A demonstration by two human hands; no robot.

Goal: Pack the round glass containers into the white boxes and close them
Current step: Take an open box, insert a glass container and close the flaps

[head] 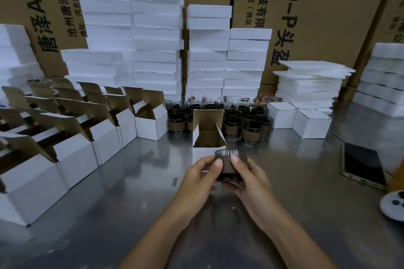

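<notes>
Head view: left hand (pixel 201 172) and right hand (pixel 249 178) both grip one glass container (pixel 228 165) near one open white box (pixel 208 135).

Packing station in a warehouse or small factory; behind, tall brown shipping cartons (pixel 328 17) printed with Chinese text; in front of them, stacks of white foam blocks (pixel 153 28); on a steel worktable (pixel 109 214), rows of open white boxes (pixel 76 155) and many glass containers (pixel 231 129).

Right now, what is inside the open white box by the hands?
The open white box shows only bare brown inner walls, no glass. Its floor is hidden behind its front wall and the glass container held by the left hand and right hand.
</notes>
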